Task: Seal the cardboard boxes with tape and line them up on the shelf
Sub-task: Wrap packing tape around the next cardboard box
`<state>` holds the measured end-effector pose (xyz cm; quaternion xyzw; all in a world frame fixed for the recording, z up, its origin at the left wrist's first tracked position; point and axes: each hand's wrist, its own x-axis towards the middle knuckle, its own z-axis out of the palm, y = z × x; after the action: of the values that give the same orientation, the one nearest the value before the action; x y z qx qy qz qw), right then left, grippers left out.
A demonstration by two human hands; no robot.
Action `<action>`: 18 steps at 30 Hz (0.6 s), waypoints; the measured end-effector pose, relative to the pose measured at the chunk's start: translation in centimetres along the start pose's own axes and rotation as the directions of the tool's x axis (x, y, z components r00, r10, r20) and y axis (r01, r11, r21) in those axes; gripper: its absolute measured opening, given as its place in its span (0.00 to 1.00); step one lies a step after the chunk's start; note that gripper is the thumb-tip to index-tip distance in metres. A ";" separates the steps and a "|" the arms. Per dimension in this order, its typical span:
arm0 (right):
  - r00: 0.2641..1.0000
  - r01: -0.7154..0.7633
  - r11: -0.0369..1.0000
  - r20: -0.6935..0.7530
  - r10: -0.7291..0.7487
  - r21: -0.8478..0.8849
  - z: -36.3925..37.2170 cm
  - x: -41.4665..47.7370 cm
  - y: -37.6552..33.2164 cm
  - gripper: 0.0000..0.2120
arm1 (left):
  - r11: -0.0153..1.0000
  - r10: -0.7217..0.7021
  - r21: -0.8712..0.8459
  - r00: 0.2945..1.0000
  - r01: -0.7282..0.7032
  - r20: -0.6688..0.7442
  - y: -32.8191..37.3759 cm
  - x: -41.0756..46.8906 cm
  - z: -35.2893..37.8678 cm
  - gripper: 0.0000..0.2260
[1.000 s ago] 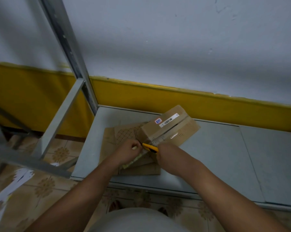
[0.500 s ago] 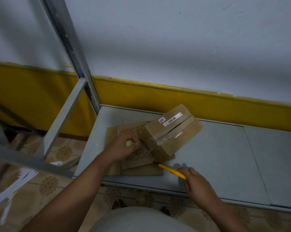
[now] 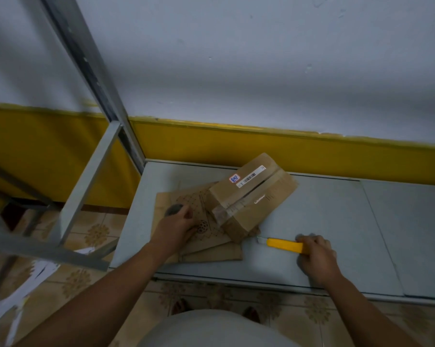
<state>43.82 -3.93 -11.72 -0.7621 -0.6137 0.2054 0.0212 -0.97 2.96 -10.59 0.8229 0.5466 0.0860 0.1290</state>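
Observation:
A small brown cardboard box [image 3: 251, 196] with a barcode label and clear tape along its seam lies tilted on flattened cardboard sheets [image 3: 211, 254] on the grey shelf [image 3: 324, 216]. My left hand [image 3: 178, 227] rests on the sheets just left of the box, its fingers curled round a small rounded grey object [image 3: 173, 210] that is too blurred to name. To the right of the box, my right hand [image 3: 316, 256] grips a yellow utility knife [image 3: 284, 246] low over the shelf. The blade tip points at the box's near corner, a short gap away.
Grey metal shelf posts and braces [image 3: 86, 186] stand at the left. A white and yellow wall [image 3: 261, 141] runs right behind the shelf. Patterned floor tiles with white paper scraps [image 3: 36, 276] lie below left. A seam [image 3: 376, 234] splits the shelf surface at the right.
My right hand has pulled the knife away from the box end, rightward and down to the shelf. My left hand has drawn back left from the box with the small object.

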 end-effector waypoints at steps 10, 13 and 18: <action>1.000 -0.009 0.993 0.008 0.008 0.117 0.5 -0.5 0.3 0.28 | 0.984 0.087 0.144 0.987 -0.106 0.132 0.0 0.4 -0.9 0.12; 1.000 0.005 0.990 -0.001 -0.005 0.140 0.4 -0.5 0.5 0.26 | 0.979 0.032 0.192 0.986 -0.064 0.165 0.3 0.4 -0.9 0.09; 1.000 0.028 0.988 -0.016 -0.026 0.151 0.2 -0.6 0.7 0.25 | 0.971 -0.015 0.235 0.980 -0.032 0.199 1.4 0.2 -1.3 0.09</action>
<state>44.28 -4.71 -11.90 -0.7513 -0.6064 0.2457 0.0861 -0.01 2.76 -8.91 0.8392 0.5338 -0.0622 0.0837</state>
